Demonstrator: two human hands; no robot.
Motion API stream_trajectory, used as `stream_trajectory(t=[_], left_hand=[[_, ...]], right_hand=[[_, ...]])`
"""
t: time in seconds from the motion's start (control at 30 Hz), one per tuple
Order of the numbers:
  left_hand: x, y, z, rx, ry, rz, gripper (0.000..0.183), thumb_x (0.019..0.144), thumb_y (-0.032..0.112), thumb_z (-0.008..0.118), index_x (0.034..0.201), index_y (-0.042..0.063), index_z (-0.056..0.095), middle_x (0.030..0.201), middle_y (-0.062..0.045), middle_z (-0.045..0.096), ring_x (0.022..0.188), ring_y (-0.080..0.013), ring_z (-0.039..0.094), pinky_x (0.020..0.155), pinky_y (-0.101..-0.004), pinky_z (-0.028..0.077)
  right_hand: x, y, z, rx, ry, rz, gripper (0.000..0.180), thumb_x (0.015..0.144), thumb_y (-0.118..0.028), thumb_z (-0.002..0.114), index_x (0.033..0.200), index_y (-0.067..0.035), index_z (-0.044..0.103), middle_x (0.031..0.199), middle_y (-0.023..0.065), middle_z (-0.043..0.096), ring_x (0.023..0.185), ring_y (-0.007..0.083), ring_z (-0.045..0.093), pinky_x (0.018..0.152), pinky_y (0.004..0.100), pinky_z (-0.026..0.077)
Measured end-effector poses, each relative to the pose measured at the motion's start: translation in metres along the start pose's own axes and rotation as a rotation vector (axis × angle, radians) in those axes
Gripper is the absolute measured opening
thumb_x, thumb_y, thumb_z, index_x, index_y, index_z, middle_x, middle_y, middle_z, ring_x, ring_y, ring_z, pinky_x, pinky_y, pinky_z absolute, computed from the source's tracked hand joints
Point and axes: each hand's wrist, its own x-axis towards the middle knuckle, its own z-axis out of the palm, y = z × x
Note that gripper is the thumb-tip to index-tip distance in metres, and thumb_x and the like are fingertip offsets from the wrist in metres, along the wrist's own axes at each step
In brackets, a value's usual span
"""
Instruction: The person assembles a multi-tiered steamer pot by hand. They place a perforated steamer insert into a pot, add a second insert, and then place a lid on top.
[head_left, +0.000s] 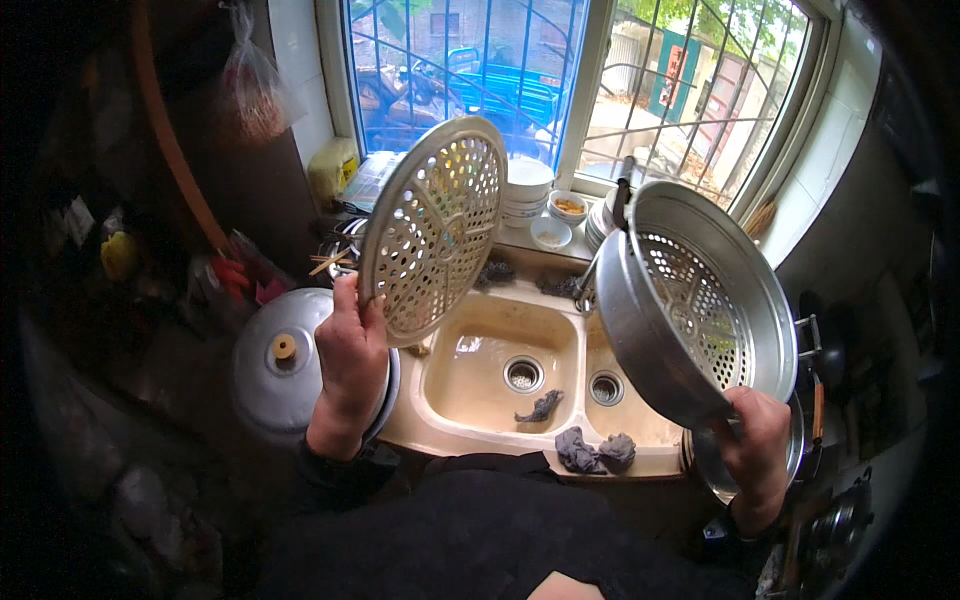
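My left hand (351, 360) grips the lower left rim of a round perforated metal steamer plate (442, 232), which stands nearly on edge in the air above the sink's left side. My right hand (757, 442) holds the lower rim of a deep aluminium steamer tier (645, 337) with a perforated bottom, tilted above the right basin. Below lies a beige double-basin sink (457, 360). A wet grey rag (540, 406) is in the left basin near the drain, and two crumpled grey rags (594, 451) rest on the sink's front edge.
A domed aluminium lid (277, 390) with a round knob is left of the sink. Stacked white bowls (527, 191), a small bowl of orange food (568, 204) and a yellowish plastic jug (331, 171) stand along the sill. A metal pan (724, 465) sits at right, partly behind my right hand.
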Motion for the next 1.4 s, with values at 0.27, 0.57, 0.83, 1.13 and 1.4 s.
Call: stream_trajectory(t=[0.27,0.57,0.83,1.13,1.4], left_hand=[[-0.003,0.008,0.002,0.222,-0.134,-0.025,0.020,0.088,0.004,0.056,0.107,0.003,0.049,0.077,-0.019,0.065,0.070,-0.0365,0.066,0.058,-0.0424,0.048],[-0.001,0.008,0.010,0.226,-0.192,-0.045,0.022,0.087,0.002,0.055,0.108,0.004,0.049,0.078,-0.020,0.065,0.072,-0.0377,0.065,0.060,-0.0435,0.049],[-0.002,0.006,0.017,0.244,-0.231,-0.056,0.022,0.087,0.002,0.054,0.109,0.004,0.050,0.078,-0.021,0.065,0.073,-0.0385,0.065,0.062,-0.0444,0.050],[-0.005,0.007,0.021,0.180,-0.157,-0.041,0.023,0.087,0.001,0.054,0.109,0.004,0.050,0.080,-0.021,0.065,0.073,-0.0378,0.066,0.062,-0.0428,0.051],[-0.012,-0.003,0.033,0.286,-0.255,-0.083,0.025,0.087,0.002,0.052,0.112,0.005,0.049,0.080,-0.021,0.065,0.075,-0.0411,0.064,0.064,-0.0467,0.050]], right_hand=[[-0.005,0.000,0.009,-0.035,-0.084,-0.063,0.018,0.069,-0.004,0.074,0.080,-0.004,0.059,0.068,0.0129,0.061,0.063,0.0319,0.062,0.057,0.0373,0.047],[-0.008,-0.001,0.009,-0.049,-0.093,-0.074,0.016,0.072,-0.007,0.071,0.080,-0.005,0.057,0.067,0.0118,0.059,0.060,0.0321,0.060,0.054,0.0382,0.046],[-0.012,0.001,0.009,-0.031,-0.112,-0.063,0.015,0.073,-0.007,0.071,0.081,-0.004,0.058,0.068,0.0117,0.060,0.061,0.0316,0.061,0.056,0.0384,0.046],[-0.013,0.004,0.010,-0.027,-0.118,-0.075,0.022,0.068,-0.008,0.073,0.082,-0.004,0.057,0.068,0.0119,0.060,0.062,0.0321,0.061,0.054,0.0390,0.047],[-0.013,0.002,0.008,-0.026,-0.107,-0.091,0.021,0.067,-0.004,0.070,0.082,-0.003,0.057,0.068,0.0133,0.060,0.061,0.0327,0.061,0.053,0.0394,0.047]])
